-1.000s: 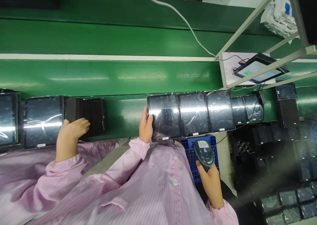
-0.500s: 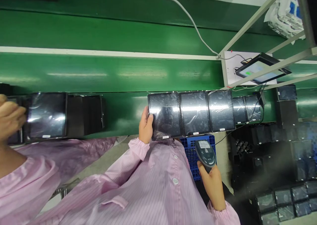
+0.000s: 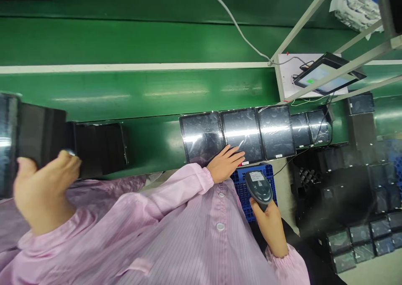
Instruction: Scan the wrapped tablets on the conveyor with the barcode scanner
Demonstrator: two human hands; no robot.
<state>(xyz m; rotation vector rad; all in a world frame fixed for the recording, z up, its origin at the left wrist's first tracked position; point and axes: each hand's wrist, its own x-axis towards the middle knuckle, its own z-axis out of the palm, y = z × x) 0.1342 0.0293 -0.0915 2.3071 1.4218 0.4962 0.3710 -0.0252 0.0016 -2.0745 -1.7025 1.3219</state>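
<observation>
Short of the green bench's (image 3: 150, 140) near edge, the right hand (image 3: 272, 228) gripped a scanner (image 3: 259, 186). The nearer left hand (image 3: 223, 167) lay, fingers slightly spread, over the middle tablet's (image 3: 241, 128) near edge; its long axis ran away, toward the far side. Rightward beyond stood a monitor (image 3: 320, 73).

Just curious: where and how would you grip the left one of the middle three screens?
Probably pinch the left screen by its left edge, coming from the left: it lies flat, that side is free, and its right edge nearly meets the next screen.
</observation>
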